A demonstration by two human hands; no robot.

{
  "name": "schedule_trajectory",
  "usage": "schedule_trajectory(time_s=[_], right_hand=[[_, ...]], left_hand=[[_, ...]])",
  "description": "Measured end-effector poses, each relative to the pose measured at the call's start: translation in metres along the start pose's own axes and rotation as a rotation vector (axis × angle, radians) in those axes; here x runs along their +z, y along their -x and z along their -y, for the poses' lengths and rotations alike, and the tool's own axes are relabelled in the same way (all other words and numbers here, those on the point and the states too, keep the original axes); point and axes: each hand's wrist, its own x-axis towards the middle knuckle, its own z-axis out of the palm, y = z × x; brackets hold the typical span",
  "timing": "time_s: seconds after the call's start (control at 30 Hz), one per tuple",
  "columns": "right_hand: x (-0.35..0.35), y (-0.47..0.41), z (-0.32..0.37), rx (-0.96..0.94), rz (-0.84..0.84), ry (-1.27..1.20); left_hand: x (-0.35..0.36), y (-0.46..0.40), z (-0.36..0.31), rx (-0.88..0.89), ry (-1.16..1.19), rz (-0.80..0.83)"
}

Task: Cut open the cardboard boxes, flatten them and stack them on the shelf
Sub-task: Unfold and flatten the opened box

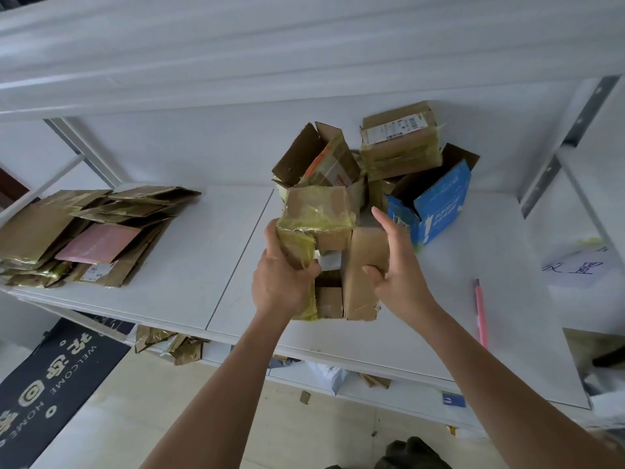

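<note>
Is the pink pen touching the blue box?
Apart. The head view shows bare white shelf between the pink pen and the blue box.

A dark doormat [50, 374] printed with "WELCOME HOME" lies on the pale floor at lower left. A pink pen [481, 314] rests on the right of the white surface, near a sheet of paper with handwritten characters [571, 267]

Head camera looks down, near shelf [189, 265].
</note>
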Motion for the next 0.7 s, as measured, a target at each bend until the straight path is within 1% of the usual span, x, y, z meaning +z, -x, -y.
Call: schedule_trajectory(time_s=[0.1, 0.13, 0.17, 0.23, 0.3, 0.37, 0.43, 0.57, 0.63, 0.7], right_hand=[[0.002, -0.008, 0.004, -0.048, -0.141, 0.363], [0.003, -0.012, 0.005, -0.097, -0.154, 0.474], [0.004, -0.016, 0.006, -0.152, -0.131, 0.544], [0.007, -0.024, 0.009, -0.227, 0.015, 0.579], [0.009, -0.027, 0.01, -0.244, 0.181, 0.554], [0.011, -0.027, 0.009, -0.239, 0.27, 0.537], [0.012, -0.028, 0.007, -0.243, 0.315, 0.541], [0.014, -0.031, 0.001, -0.292, 0.336, 0.623], [0.016, -0.03, 0.001, -0.31, 0.318, 0.686], [0.021, -0.029, 0.001, -0.319, 0.29, 0.757]], left_hand=[[0.0, -0.001, -0.002, 0.012, -0.012, 0.064], [-0.001, -0.001, -0.003, 0.018, -0.017, 0.087], [-0.001, -0.001, -0.004, 0.031, -0.019, 0.11], [-0.002, 0.0, -0.005, 0.062, -0.007, 0.169], [-0.004, 0.0, -0.003, 0.069, 0.018, 0.233], [-0.01, -0.002, 0.005, 0.059, 0.045, 0.312], [-0.016, -0.002, 0.015, 0.061, 0.084, 0.388], [-0.029, 0.006, 0.034, 0.013, 0.335, 0.461], [-0.034, 0.008, 0.043, -0.048, 0.364, 0.441], [-0.038, 0.007, 0.052, -0.122, 0.376, 0.387]])
